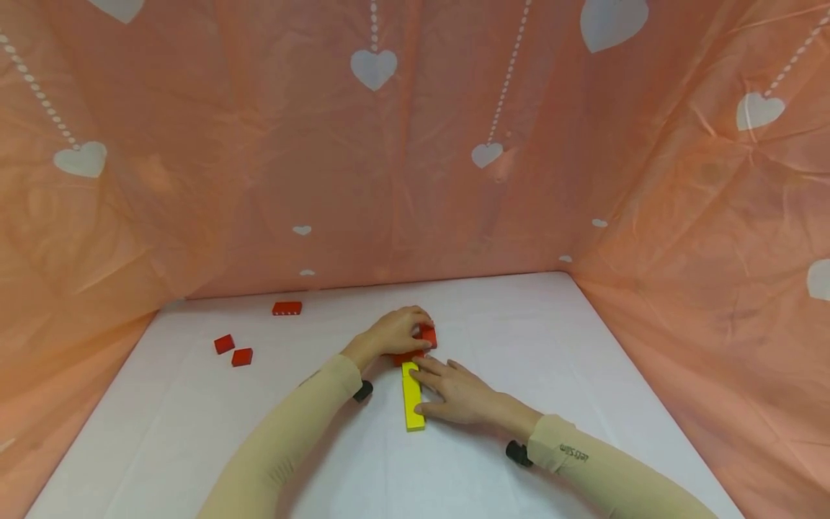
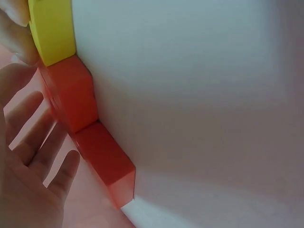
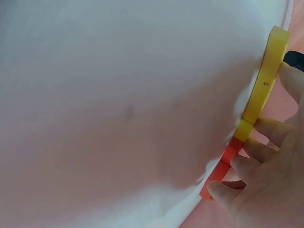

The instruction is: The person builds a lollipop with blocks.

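A long yellow block [image 1: 413, 404] and a short yellow block [image 3: 245, 129] lie end to end on the white table. Beyond them come two red blocks, the nearer red block [image 2: 78, 90] meeting the yellow, the farther red block [image 2: 109, 154] forming the row's end. Beside the red blocks is my left hand [image 1: 395, 333], its fingers spread and loosely bent in the left wrist view. Along the row's right side lies my right hand [image 1: 463, 396], fingers extended. Its thumb touches the long yellow block, with other fingertips at the short yellow and red blocks.
Apart from the row, a red block [image 1: 287, 308] lies at the back left. Two smaller red blocks, one at the left [image 1: 224, 344] and its neighbour [image 1: 242, 357], lie closer. A pink curtain [image 1: 441, 216] with pale hearts rises behind and beside the white table [image 1: 162, 432].
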{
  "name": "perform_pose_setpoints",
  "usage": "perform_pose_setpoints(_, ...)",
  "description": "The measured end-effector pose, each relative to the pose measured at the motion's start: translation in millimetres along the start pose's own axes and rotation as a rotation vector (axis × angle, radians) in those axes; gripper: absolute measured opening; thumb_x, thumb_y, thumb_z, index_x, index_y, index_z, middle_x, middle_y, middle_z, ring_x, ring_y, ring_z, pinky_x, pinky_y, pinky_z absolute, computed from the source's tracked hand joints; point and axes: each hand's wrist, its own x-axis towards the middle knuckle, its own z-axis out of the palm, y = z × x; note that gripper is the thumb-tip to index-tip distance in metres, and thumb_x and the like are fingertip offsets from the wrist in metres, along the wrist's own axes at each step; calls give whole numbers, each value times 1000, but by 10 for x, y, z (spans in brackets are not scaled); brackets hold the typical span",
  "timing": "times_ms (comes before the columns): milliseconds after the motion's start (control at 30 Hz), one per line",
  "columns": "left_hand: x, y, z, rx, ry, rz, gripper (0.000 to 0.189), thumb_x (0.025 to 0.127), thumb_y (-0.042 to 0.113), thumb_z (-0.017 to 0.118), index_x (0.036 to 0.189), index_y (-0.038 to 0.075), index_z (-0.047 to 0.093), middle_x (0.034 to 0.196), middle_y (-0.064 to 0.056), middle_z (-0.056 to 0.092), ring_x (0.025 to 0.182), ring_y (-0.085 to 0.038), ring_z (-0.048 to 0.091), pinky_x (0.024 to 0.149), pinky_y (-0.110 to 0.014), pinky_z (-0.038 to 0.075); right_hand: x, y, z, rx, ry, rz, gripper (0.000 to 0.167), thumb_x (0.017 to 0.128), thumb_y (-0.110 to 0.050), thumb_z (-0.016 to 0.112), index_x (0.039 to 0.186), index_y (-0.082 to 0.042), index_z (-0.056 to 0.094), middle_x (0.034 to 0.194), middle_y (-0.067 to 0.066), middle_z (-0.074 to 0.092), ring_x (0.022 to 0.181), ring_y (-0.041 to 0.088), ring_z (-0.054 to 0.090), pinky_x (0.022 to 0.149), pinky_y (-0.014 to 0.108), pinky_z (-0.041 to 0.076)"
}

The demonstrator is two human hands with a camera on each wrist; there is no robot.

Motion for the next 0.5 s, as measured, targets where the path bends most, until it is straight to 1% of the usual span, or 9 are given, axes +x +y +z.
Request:
perform_pose_setpoints(200, 34, -15, 22, 8, 2, -35, 38, 99, 32, 73, 132, 13, 71, 137, -7, 64, 123, -27, 60, 111, -46, 49, -4, 2, -8, -1, 2, 0, 68, 101, -50, 64, 156, -13, 49, 168, 8, 34, 153, 26, 35, 123, 60, 26)
perform_pose_setpoints(300, 65, -26, 31, 10, 6, -54, 38, 101, 30, 70, 135, 12, 69, 136, -7, 65, 118, -25, 61, 109, -45, 50, 0, 9, -7, 5, 2, 2, 68, 101, -49, 64, 156, -13, 48, 168, 8, 33, 153, 26, 35, 124, 60, 26)
perform_pose_setpoints(500, 87, -32, 47, -7, -16, -69, 40, 101, 28, 70, 137, 10, 68, 130, -8, 68, 107, -23, 63, 106, -42, 53, 9, 18, 19, 8, -3, 8, 69, 101, -49, 64, 157, -13, 48, 168, 7, 33, 153, 27, 35, 123, 59, 26)
